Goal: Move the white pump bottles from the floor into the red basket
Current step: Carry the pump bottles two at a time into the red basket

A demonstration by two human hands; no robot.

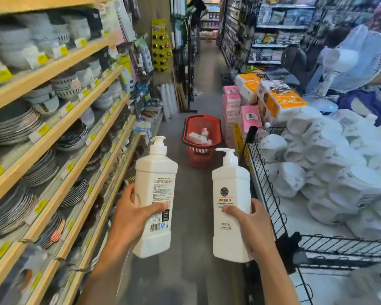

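In the lower middle of the frame the left hand (133,211) grips a white pump bottle (155,183). It is tall, square-shouldered, smooth plastic, held upright with its printed back label and barcode facing us. The thumb lies across the label and the fingers curl round the far side, mostly hidden. Just right of it the right hand (249,216) grips a second pump bottle (230,188) the same way, with the thumb pressed on the front below a round dark emblem and the fingers out of sight behind. Both bottles are held clear of the grey floor (185,271) and apart from each other.

Farther up the aisle, at centre frame, the red basket (199,156) stands on the floor, its plastic walls slotted. Inside lie more white bottles (199,136), too blurred to count. Wooden-edged shelves (59,130) of stacked plates and bowls run down the left, smeared by blur. At right a black wire rack (264,172) holds a heap of glossy white wrapped bundles (339,172), cut off by the frame edge.
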